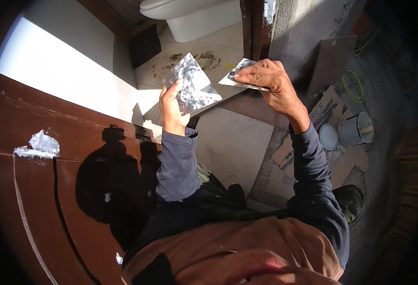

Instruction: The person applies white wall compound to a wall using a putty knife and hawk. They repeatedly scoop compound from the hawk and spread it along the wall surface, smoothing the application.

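Note:
In front of me my left hand grips a flat square plate by its near edge, thumb on top. White and grey putty is smeared over the plate's face. To its right my right hand pinches a thin, flat putty spreader, its wide edge pointing toward the plate. A small gap separates the spreader from the plate. At the left, a brown door panel carries a rough patch of white putty and smaller white spots.
Beyond the doorway stands a white toilet beside a dark mat. At right, an open tin and its lid lie over torn cardboard. A yellow-green hose coils near a leaning board. A brown door frame rises ahead.

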Demonstrator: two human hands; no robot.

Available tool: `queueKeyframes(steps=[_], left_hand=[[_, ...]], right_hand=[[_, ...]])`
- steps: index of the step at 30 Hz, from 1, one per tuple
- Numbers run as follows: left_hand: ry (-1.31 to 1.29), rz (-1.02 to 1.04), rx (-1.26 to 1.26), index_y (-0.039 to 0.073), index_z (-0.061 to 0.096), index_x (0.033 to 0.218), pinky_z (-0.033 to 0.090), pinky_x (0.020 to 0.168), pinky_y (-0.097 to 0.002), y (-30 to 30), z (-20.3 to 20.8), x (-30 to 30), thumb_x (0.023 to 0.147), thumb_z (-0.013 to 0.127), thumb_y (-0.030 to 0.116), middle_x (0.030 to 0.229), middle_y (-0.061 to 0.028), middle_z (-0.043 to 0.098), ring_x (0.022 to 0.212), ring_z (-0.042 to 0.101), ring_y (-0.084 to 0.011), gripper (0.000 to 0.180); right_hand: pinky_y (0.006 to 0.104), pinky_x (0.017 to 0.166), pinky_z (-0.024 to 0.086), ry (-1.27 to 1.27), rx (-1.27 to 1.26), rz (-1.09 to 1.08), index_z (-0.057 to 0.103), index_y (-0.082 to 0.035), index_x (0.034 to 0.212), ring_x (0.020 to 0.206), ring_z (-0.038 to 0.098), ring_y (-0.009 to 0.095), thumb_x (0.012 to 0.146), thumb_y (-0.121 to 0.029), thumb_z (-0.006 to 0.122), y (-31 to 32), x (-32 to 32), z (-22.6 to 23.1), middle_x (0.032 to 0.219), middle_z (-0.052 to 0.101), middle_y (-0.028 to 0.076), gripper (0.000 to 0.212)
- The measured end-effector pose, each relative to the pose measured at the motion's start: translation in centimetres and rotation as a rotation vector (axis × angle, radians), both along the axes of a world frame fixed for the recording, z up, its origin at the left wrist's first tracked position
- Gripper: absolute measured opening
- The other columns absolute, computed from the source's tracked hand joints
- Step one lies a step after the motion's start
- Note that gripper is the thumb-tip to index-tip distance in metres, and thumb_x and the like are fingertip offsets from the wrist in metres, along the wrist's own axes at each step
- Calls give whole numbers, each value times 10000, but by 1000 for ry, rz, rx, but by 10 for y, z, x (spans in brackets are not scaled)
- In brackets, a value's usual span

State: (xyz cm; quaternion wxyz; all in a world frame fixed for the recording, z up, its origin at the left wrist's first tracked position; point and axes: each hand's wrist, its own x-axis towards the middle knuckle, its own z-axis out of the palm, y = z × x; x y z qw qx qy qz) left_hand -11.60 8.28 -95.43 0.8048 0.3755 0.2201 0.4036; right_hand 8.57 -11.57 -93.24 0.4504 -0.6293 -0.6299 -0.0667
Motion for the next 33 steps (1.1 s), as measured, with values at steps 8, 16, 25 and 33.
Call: queueKeyframes(steps=[8,16,25,33], left_hand=[[66,-91,62,-21,620,1149,597,812,-348,-8,5,0,920,588,26,1058,-134,712,928,723,-234,236],[83,275,-5,-10,664,1127,587,790,-348,8,-10,1,936,579,128,1061,-117,724,936,723,-238,251],[189,264,237,-39,632,1180,572,857,-372,8,-34,14,931,576,104,1133,-143,700,982,705,-247,293],[61,231,-27,13,665,1136,560,867,-353,5,-28,15,961,607,160,1104,-86,715,957,704,-215,236]], right_hand=[[360,919,388,-454,-46,40,791,-218,1077,1001,576,164,711,-132,793,16,-27,26,1114,742,-77,376],[364,926,446,87,20,-105,732,-147,1187,950,601,219,802,70,631,-1,-1,-18,1189,719,10,454],[444,984,365,253,622,-996,553,-50,1354,1100,474,337,704,139,551,129,14,-18,1331,535,114,678],[432,974,377,263,688,-975,530,-40,1371,1082,479,345,747,145,543,130,6,-12,1332,543,110,650]])
